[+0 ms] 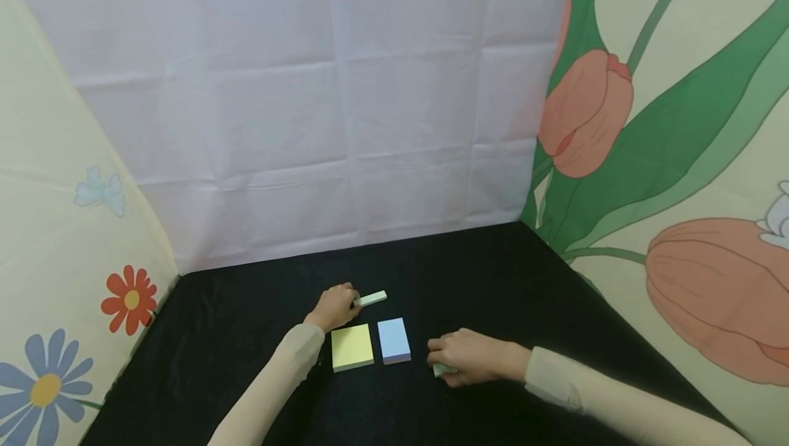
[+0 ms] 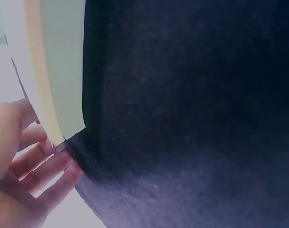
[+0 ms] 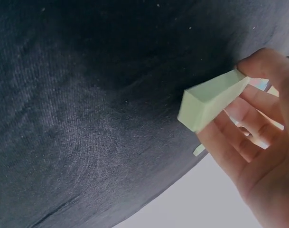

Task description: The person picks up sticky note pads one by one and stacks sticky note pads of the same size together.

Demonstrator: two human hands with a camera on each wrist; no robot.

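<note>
On the black cloth, my left hand point(image 1: 335, 307) pinches the left end of a narrow pale green sticky note pad point(image 1: 374, 298). My right hand point(image 1: 474, 355) grips a small green sticky note pad point(image 1: 442, 369), mostly covered in the head view. The right wrist view shows this green pad point(image 3: 206, 102) held between the thumb and fingers. Between the hands lie a yellow sticky note pad point(image 1: 352, 347) and, to its right, a blue one point(image 1: 394, 340). In the left wrist view, a pad's side point(image 2: 63, 66) looms close, beside the fingers point(image 2: 49, 171).
A black cloth point(image 1: 493, 275) covers the table. Behind it hangs a creased white sheet point(image 1: 345, 103). Flower-printed cloths stand on the left point(image 1: 55, 240) and right point(image 1: 696, 158) sides.
</note>
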